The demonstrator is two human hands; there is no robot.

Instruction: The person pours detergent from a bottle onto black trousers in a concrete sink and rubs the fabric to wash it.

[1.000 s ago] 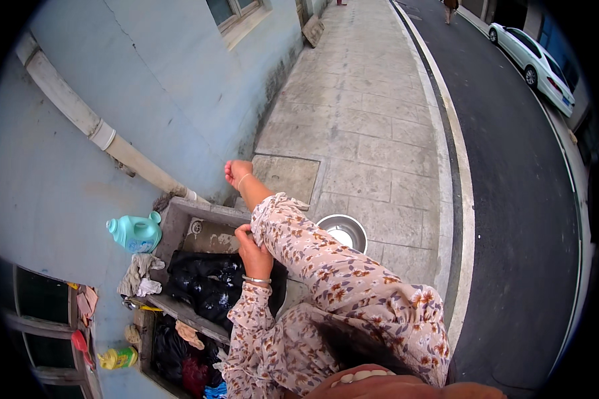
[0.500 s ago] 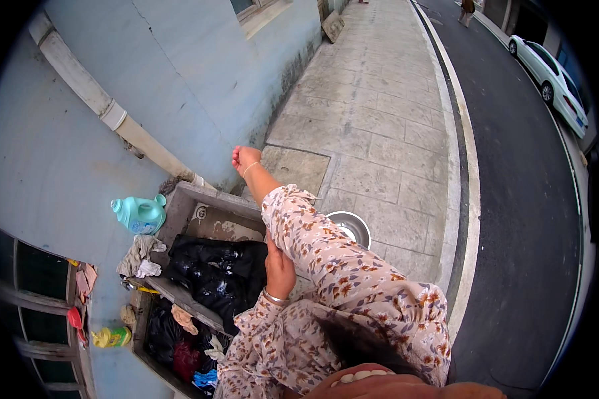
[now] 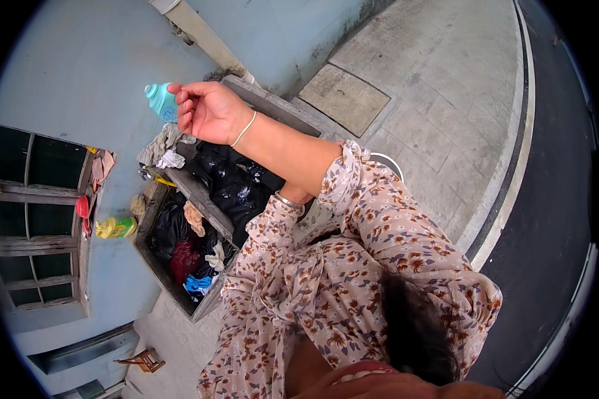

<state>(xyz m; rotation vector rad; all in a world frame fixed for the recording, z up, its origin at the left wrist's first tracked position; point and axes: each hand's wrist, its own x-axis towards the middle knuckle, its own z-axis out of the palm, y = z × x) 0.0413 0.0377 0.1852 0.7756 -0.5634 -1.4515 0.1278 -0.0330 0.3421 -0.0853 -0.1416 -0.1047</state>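
Observation:
My right hand (image 3: 211, 114) is raised over the stone wash trough, palm up, its fingers loosely curled and apart with nothing in them. A cream bracelet circles that wrist. My left hand (image 3: 294, 193), with a silver bangle at the wrist, reaches under the right forearm by the elbow. It is wrapped round the arm at the gathered cuff of my right sleeve (image 3: 343, 171); most of its fingers are hidden. Below the arm, wet black cloth (image 3: 229, 193) with whitish suds lies in the trough's upper basin (image 3: 273, 103).
A teal detergent jug (image 3: 160, 101) and grey rags (image 3: 160, 147) rest at the trough's far left edge. The lower basin (image 3: 146, 256) holds dark bags and coloured cloths. A yellow bottle (image 3: 116, 228) stands beside it. A pale basin (image 3: 387, 163) sits behind my sleeve; a wooden stool (image 3: 148, 361) is lower left.
My right forearm has swung left over the trough, and its hand has gone from a fist to loosely open. The sleeve sits higher, near the elbow. The view has turned left.

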